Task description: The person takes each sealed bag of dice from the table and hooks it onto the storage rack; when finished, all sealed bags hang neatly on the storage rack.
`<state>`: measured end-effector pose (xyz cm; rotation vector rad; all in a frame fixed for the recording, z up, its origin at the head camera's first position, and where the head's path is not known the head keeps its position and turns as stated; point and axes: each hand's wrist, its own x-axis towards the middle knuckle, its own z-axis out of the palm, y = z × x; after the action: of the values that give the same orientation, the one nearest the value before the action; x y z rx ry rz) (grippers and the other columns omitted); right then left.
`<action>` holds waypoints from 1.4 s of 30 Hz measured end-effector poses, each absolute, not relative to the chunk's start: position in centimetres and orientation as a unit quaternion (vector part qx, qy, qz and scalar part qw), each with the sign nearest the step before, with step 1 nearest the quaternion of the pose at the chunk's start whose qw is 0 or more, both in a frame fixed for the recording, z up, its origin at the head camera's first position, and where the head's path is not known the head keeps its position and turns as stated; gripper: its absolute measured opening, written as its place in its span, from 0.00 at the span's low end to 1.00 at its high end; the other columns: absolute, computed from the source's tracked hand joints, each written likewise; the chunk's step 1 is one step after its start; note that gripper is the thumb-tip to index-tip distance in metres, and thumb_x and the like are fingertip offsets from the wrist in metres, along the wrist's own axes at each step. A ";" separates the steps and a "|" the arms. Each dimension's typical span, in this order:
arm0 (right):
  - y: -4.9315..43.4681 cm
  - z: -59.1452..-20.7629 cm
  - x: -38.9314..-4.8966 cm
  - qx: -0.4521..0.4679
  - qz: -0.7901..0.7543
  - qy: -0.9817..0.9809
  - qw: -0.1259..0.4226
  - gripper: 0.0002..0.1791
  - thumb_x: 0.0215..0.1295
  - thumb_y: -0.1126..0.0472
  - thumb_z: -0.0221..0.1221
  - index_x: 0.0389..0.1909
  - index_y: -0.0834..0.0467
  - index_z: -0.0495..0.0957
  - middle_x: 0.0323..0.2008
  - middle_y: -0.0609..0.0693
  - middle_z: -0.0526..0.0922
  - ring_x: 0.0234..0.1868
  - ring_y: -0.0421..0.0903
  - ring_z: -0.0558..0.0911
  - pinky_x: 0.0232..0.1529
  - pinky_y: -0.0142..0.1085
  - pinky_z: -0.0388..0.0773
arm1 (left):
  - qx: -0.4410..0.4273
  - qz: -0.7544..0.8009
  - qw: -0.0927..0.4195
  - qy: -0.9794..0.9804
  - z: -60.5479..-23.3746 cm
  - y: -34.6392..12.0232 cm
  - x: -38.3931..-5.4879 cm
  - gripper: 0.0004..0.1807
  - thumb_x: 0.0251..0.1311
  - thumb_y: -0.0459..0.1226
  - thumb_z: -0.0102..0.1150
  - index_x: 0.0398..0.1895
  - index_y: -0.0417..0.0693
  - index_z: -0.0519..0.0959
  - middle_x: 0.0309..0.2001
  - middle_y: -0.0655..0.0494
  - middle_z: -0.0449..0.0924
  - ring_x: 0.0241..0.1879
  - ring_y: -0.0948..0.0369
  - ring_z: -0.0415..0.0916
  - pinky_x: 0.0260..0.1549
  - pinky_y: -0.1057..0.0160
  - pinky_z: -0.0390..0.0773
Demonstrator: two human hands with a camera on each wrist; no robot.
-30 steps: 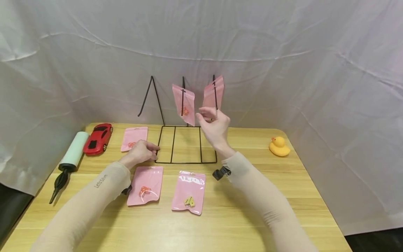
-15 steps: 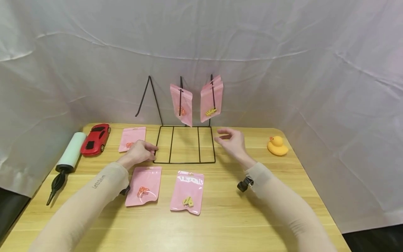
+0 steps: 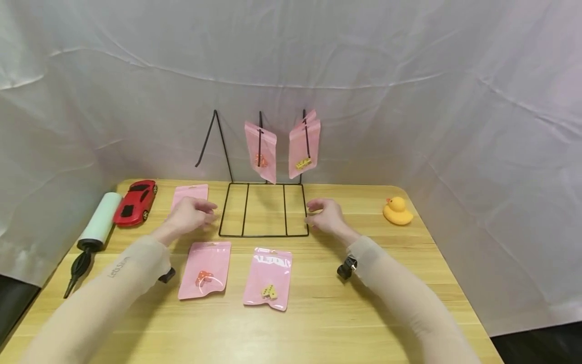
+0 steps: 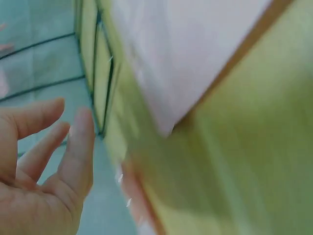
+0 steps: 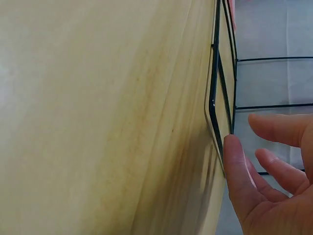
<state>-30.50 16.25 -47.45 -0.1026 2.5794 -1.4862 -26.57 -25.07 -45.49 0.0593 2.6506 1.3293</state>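
Nearest me, a yellow-pieced pink bag (image 3: 268, 273) lies at six o'clock of the black wire rack (image 3: 263, 236), an orange-pieced one (image 3: 208, 262) between seven and eight. My left hand (image 3: 188, 216), at nine, has its fingers loosely spread; so has my right hand (image 3: 327, 217), at three — touching the rack or not, I can't tell. Partly behind my left lies another bag (image 3: 191, 190); farther up, one hanging bag (image 3: 269, 151) at twelve, two (image 3: 297, 144) at one.

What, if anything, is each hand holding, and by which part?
Nothing is held. The left hand is empty, beside the black rack; the right hand is at the rack's right side, fingers parted, contact unclear.
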 end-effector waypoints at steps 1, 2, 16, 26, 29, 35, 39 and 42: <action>16.1 -47.5 -30.5 -0.034 -0.494 0.865 0.081 0.30 0.62 0.74 0.74 0.67 0.66 0.83 0.64 0.67 0.87 0.55 0.62 0.92 0.40 0.39 0.94 | 0.019 0.437 0.070 0.896 -45.2 -25.7 -26.5 0.28 0.71 0.34 0.71 0.72 0.31 0.81 0.62 0.30 0.87 0.45 0.52 0.93 0.44 0.64 0.90; 16.1 -47.5 -30.6 -0.033 -0.491 0.867 0.081 0.30 0.61 0.74 0.74 0.67 0.66 0.83 0.63 0.67 0.87 0.55 0.61 0.92 0.40 0.39 0.93 | 0.016 0.427 0.055 0.903 -44.9 -26.3 -26.5 0.28 0.72 0.35 0.71 0.72 0.32 0.81 0.64 0.29 0.87 0.49 0.48 0.93 0.47 0.63 0.89; 16.2 -48.3 -31.5 -0.025 -0.482 0.870 0.104 0.34 0.59 0.76 0.75 0.69 0.64 0.83 0.64 0.65 0.86 0.54 0.57 0.90 0.41 0.38 0.93 | -0.055 0.330 0.075 0.939 -45.2 -29.6 -27.8 0.43 0.78 0.52 0.62 0.85 0.36 0.64 0.80 0.23 0.66 0.81 0.29 0.64 0.81 0.29 0.65; 16.9 -48.7 -32.3 -0.038 -0.475 0.871 0.121 0.36 0.59 0.77 0.74 0.71 0.66 0.81 0.65 0.67 0.85 0.50 0.53 0.89 0.42 0.37 0.93 | -0.151 0.314 0.082 0.934 -46.2 -28.3 -30.4 0.50 0.80 0.56 0.55 0.88 0.30 0.54 0.84 0.23 0.59 0.83 0.26 0.55 0.85 0.29 0.55; 17.0 -48.7 -32.3 -0.038 -0.472 0.872 0.127 0.34 0.61 0.76 0.74 0.70 0.66 0.82 0.66 0.66 0.84 0.48 0.51 0.89 0.42 0.36 0.93 | -0.162 0.303 0.078 0.936 -46.4 -28.2 -30.8 0.50 0.77 0.56 0.59 0.87 0.30 0.56 0.83 0.23 0.60 0.81 0.28 0.57 0.84 0.31 0.54; 17.1 -48.8 -32.3 -0.039 -0.467 0.872 0.137 0.33 0.63 0.75 0.74 0.70 0.66 0.82 0.66 0.66 0.84 0.46 0.50 0.90 0.44 0.36 0.93 | -0.164 0.292 0.068 0.940 -46.7 -28.2 -31.3 0.44 0.69 0.49 0.71 0.81 0.34 0.69 0.77 0.26 0.71 0.75 0.31 0.65 0.80 0.34 0.61; 17.1 -48.8 -32.3 -0.046 -0.462 0.875 0.136 0.33 0.63 0.74 0.74 0.71 0.66 0.82 0.66 0.67 0.84 0.50 0.53 0.91 0.45 0.37 0.93 | -0.164 0.312 0.062 0.934 -46.5 -28.1 -31.2 0.41 0.68 0.45 0.72 0.79 0.34 0.71 0.76 0.27 0.72 0.72 0.33 0.66 0.79 0.36 0.65; 17.1 -48.8 -32.3 -0.049 -0.458 0.878 0.132 0.33 0.63 0.74 0.74 0.71 0.66 0.82 0.66 0.67 0.84 0.53 0.56 0.91 0.45 0.38 0.93 | -0.158 0.318 0.055 0.933 -46.4 -28.0 -31.0 0.39 0.68 0.43 0.71 0.78 0.33 0.72 0.76 0.27 0.72 0.70 0.34 0.68 0.79 0.37 0.66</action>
<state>-32.28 17.11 -48.84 -0.1415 2.5480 -1.3280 -31.01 -27.99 -46.40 -0.4799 2.8335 0.9649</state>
